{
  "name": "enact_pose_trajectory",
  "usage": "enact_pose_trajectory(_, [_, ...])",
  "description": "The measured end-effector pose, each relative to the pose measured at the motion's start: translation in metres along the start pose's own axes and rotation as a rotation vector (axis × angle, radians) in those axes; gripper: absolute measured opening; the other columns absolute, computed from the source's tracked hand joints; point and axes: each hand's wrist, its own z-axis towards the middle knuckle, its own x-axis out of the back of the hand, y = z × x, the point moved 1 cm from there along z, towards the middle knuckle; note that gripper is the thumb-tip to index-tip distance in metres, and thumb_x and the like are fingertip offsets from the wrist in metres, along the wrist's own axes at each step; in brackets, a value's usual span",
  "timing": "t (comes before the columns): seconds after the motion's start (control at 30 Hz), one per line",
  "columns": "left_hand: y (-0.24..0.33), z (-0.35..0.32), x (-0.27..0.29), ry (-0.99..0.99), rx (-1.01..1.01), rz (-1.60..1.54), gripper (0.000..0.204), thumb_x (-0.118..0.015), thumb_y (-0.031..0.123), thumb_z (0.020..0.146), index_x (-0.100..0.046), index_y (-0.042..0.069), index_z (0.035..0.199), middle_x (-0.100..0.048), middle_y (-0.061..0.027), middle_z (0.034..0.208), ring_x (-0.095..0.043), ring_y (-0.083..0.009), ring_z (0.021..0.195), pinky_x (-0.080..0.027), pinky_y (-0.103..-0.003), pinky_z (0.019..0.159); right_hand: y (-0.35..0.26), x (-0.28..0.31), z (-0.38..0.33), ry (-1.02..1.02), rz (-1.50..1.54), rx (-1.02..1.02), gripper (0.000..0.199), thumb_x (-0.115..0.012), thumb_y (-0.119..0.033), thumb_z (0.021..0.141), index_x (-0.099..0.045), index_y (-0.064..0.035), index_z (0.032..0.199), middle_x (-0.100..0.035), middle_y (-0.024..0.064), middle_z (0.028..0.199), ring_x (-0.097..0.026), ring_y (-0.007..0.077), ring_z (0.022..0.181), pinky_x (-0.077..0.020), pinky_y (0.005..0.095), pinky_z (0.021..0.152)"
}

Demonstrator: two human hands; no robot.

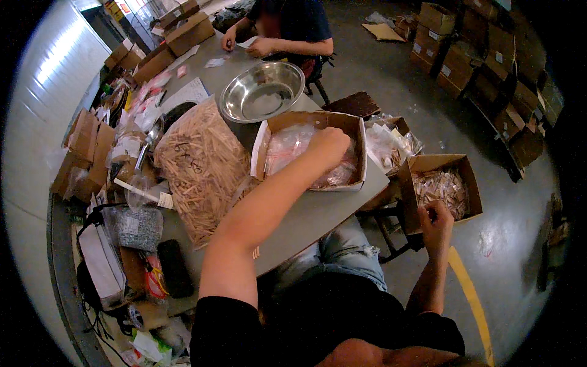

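My left hand point(330, 147) reaches over a shallow cardboard box point(259, 150) with a white outer side, on the table in front of me. Clear plastic bags point(287, 147) with pinkish marks fill that box. The fingers are curled closed at its right part, and whatever they grip is hidden below the hand. Off to the right, my right hand point(437, 223) is at the near edge of an open brown carton point(471, 183) full of small clear packets point(443, 186) with light wooden-looking pieces. Its fingers are bent together; I cannot make out anything in them.
A big clear bag of wooden sticks point(199, 165) lies left of the box, a steel basin point(262, 92) behind. Another box of packets point(388, 144) stands beyond the table's right edge. Across the table a person point(293, 30) handles something small. Stacked cartons point(458, 64) stand far right.
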Motion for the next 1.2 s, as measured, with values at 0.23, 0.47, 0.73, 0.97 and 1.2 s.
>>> enact_pose_trajectory(0.23, [-0.015,-0.047,0.058,0.326,0.145,-0.575,0.015,-0.065,0.016,0.084,-0.071,0.006,0.092,-0.064,-0.0140,0.080,-0.064,-0.0276,0.075,-0.049,-0.038,0.066,-0.024,-0.028,-0.001,-0.163,0.027,0.166,0.013,-0.071,-0.004,0.077,-0.059,-0.0003,0.080,-0.056,0.0096,0.073,-0.055,0.0195,0.064,-0.0438,0.0298,0.057])
enact_pose_trajectory(0.47, [-0.035,-0.174,0.101,0.520,0.472,-1.000,0.013,-0.066,0.012,0.087,-0.071,0.001,0.090,-0.058,-0.0017,0.065,-0.051,-0.0094,0.060,-0.041,-0.025,0.056,-0.112,-0.097,-0.022,-0.631,0.209,0.604,0.013,-0.073,-0.006,0.075,-0.064,-0.0044,0.083,-0.060,0.0127,0.081,-0.060,0.0325,0.075,-0.0505,0.0388,0.066])
enact_pose_trajectory(0.73, [-0.006,-0.336,0.081,0.771,0.645,-1.420,0.011,-0.074,0.007,0.079,-0.065,0.002,0.077,-0.063,-0.0020,0.075,-0.056,-0.0084,0.068,-0.045,-0.023,0.061,-0.184,-0.186,-0.050,-0.945,0.322,0.935,0.026,-0.063,-0.005,0.078,-0.065,-0.0056,0.104,-0.060,0.0148,0.103,-0.058,0.0338,0.096,-0.0497,0.0394,0.084])
enact_pose_trajectory(0.97, [0.056,-0.401,0.050,0.610,0.697,-1.698,0.011,-0.070,-0.001,0.081,-0.062,0.002,0.074,-0.067,-0.0137,0.091,-0.064,-0.0173,0.083,-0.051,-0.029,0.074,-0.216,-0.201,-0.053,-1.025,0.221,1.107,0.030,-0.055,-0.003,0.078,-0.063,-0.0079,0.107,-0.055,0.0128,0.109,-0.054,0.0326,0.104,-0.0471,0.0381,0.089])
enact_pose_trajectory(1.2, [0.088,-0.399,0.004,-0.007,0.703,-1.879,0.017,-0.074,0.007,0.081,-0.063,0.004,0.094,-0.067,-0.0077,0.094,-0.062,-0.0135,0.087,-0.049,-0.028,0.079,-0.219,-0.208,-0.052,-1.022,0.227,1.142,0.031,-0.065,-0.004,0.073,-0.064,-0.0088,0.103,-0.054,0.0132,0.109,-0.054,0.0334,0.105,-0.0473,0.0387,0.088])
